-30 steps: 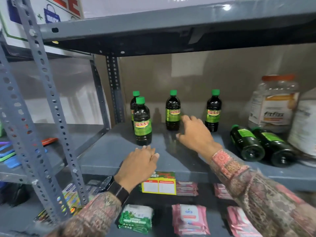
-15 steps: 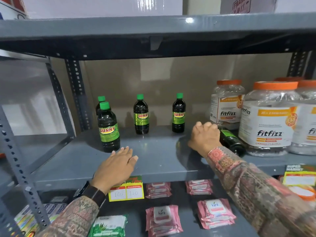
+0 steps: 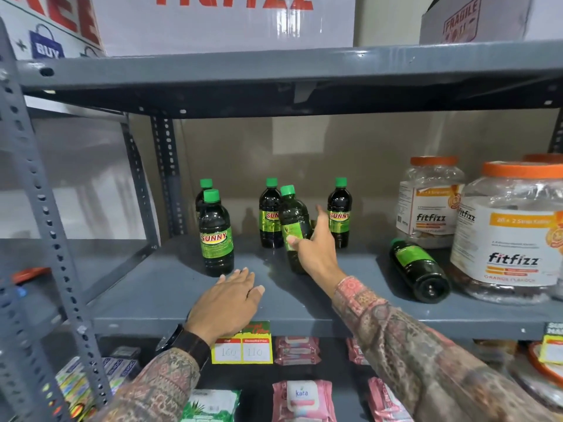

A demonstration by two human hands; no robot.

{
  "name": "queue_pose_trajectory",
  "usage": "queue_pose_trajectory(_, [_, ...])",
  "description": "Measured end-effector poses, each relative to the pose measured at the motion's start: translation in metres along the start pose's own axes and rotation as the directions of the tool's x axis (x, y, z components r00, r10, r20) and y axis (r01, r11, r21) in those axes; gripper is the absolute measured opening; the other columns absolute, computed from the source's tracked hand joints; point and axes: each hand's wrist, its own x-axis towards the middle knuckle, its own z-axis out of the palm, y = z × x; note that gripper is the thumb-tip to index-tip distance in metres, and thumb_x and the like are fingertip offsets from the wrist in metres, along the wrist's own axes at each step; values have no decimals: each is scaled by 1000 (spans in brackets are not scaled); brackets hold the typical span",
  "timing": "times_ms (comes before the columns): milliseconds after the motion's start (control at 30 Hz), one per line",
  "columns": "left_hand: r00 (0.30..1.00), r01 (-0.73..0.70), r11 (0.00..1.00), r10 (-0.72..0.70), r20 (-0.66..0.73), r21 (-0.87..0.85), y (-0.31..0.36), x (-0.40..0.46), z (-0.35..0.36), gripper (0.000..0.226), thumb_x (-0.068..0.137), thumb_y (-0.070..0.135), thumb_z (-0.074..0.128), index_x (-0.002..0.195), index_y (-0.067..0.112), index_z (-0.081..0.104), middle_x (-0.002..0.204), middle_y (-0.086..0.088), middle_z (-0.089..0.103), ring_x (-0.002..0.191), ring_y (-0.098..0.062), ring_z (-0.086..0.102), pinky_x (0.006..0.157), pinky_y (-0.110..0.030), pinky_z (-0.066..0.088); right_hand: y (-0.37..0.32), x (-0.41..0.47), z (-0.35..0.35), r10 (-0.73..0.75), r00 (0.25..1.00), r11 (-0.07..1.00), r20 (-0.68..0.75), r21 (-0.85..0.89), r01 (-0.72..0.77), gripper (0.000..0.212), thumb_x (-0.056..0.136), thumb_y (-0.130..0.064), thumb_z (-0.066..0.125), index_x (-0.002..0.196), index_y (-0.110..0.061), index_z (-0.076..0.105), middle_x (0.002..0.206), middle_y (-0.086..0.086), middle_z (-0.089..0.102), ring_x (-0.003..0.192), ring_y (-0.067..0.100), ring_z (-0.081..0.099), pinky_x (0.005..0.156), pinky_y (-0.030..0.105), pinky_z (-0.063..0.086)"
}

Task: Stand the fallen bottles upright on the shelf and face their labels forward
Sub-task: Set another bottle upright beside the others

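My right hand (image 3: 316, 248) grips a dark green-capped bottle (image 3: 293, 217) near its lower body; the bottle leans slightly left with its base on the grey shelf (image 3: 304, 318), and its label faces away from me. One more bottle (image 3: 419, 269) lies on its side to the right, base toward me. Upright bottles stand behind: a front-left one (image 3: 216, 236) reading SUNNY, one behind it (image 3: 204, 190), a middle one (image 3: 269, 214), and a right one (image 3: 339, 213). My left hand (image 3: 228, 303) rests flat on the shelf's front, fingers spread, holding nothing.
Large clear fitfizz jars with orange lids (image 3: 511, 233) (image 3: 429, 202) crowd the shelf's right end beside the fallen bottle. A perforated steel upright (image 3: 45, 208) stands at left. A yellow price tag (image 3: 242, 345) hangs on the shelf edge. Pink wipe packs (image 3: 301, 397) lie below.
My right hand has picked one fallen bottle from beside the jars, carried it left and tipped it nearly upright. One bottle stays lying down. My left hand stays on the shelf.
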Motion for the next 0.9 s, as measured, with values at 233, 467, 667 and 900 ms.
queue_pose_trajectory(233, [1000,3,1000,-3,1,1,2,-1,-2,66,110,50,19,168,19,18,177,4,13,164,-11,10,132,-33,4,17,6,14,-59,992,993,108,107,47,101,82,1,75,163,-31,23,142,-4,55,129,18,58,112,50,50])
queue_pose_trajectory(467, [1000,-2,1000,1,9,10,2,-1,-2,66,111,50,19,168,18,17,178,3,12,164,-12,9,133,-34,3,22,1,16,-113,993,983,38,-139,117,112,68,-42,94,157,-15,32,152,7,50,139,22,49,115,41,43])
queue_pose_trajectory(667, [1000,-2,1000,2,14,1,1,-1,-1,66,111,50,19,168,18,17,178,3,12,164,-12,9,134,-34,4,26,5,15,-66,995,993,69,-92,73,94,78,-25,86,155,-19,32,135,6,66,124,28,63,108,48,49])
queue_pose_trajectory(900, [1000,-4,1000,4,6,7,1,-1,0,66,111,50,20,168,18,18,178,2,12,164,-12,9,133,-34,4,29,5,19,-89,996,979,23,-184,92,98,69,-39,93,147,-16,39,136,6,64,124,27,63,103,43,51])
